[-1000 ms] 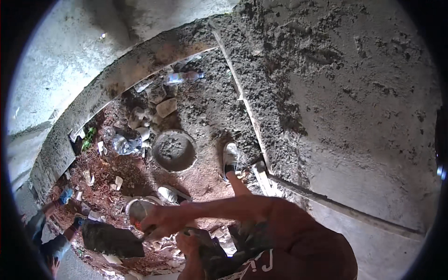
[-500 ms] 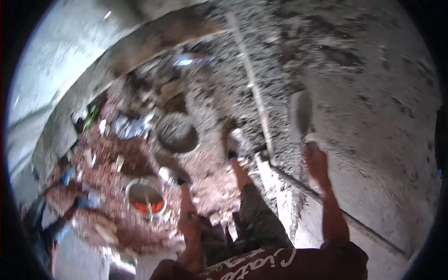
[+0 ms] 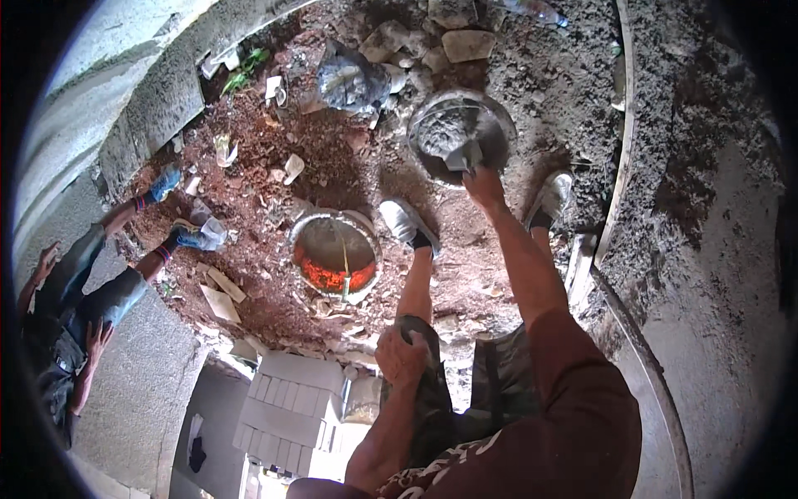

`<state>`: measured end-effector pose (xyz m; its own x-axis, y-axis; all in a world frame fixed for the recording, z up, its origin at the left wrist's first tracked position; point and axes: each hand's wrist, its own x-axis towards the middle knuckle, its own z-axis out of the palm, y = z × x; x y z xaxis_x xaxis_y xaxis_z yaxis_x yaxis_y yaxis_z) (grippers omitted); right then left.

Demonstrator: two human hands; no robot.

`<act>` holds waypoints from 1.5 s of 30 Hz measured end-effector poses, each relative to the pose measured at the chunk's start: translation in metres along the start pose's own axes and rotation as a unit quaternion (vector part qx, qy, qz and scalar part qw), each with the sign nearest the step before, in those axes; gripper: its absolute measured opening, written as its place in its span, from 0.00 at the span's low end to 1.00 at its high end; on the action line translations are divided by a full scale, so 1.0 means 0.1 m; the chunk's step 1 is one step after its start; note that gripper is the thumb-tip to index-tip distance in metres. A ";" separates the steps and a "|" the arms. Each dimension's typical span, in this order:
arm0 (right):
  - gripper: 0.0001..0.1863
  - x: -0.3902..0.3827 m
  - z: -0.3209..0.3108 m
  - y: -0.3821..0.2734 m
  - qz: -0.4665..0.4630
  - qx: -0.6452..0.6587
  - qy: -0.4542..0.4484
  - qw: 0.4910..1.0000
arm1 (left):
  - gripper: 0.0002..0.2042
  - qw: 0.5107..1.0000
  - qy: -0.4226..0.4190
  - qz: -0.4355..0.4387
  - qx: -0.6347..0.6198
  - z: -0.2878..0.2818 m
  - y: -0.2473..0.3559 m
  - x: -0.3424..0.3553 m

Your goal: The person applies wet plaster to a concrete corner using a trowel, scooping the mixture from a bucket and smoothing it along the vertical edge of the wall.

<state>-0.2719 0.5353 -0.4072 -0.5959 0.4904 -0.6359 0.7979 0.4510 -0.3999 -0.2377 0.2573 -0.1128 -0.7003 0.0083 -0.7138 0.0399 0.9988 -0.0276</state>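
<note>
A trowel is dipping into a round basin, its blade meeting the grey mortar that is occupying part of the interior, heaped mainly toward the far left; the remaining inner wall is showing dark and coated. The right hand is wrapping its fingers around the trowel's handle just above the near rim. The left hand is resting at the left knee, its fingers bending over the leg; whether they are pressing or lying loose cannot be told.

Near the basin, to its lower left, a second container, a bucket, is holding a smooth grey-brown substance, with orange-red showing along its near inner wall. A thin yellowish stick is lying across its mouth or contents; which, the view is not settling. Beyond the basin, a crumpled plastic bag is lying on reddish rubble, and a plastic bottle is lying on its side. At far left, a co-worker is sitting.
</note>
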 end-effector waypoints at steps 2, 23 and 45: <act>0.17 -0.47 -0.03 -0.31 0.071 0.008 -0.048 0.996 | 0.15 0.998 -0.033 -0.045 -0.014 -0.10 -0.18 0.01; 0.11 -1.87 -3.48 -2.50 -0.526 0.292 -0.222 0.767 | 0.18 0.999 -0.009 0.036 0.034 0.10 0.39 -0.07; 0.13 -0.69 -1.27 0.23 -0.054 -0.179 -0.112 0.976 | 0.15 0.999 -0.010 0.015 0.047 0.01 0.34 -0.07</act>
<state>-0.2239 0.6065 -0.2890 -0.6088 0.2684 -0.7465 0.6244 0.7426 -0.2423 -0.2311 0.2912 -0.1095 -0.6830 0.0367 -0.7295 0.1278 0.9893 -0.0699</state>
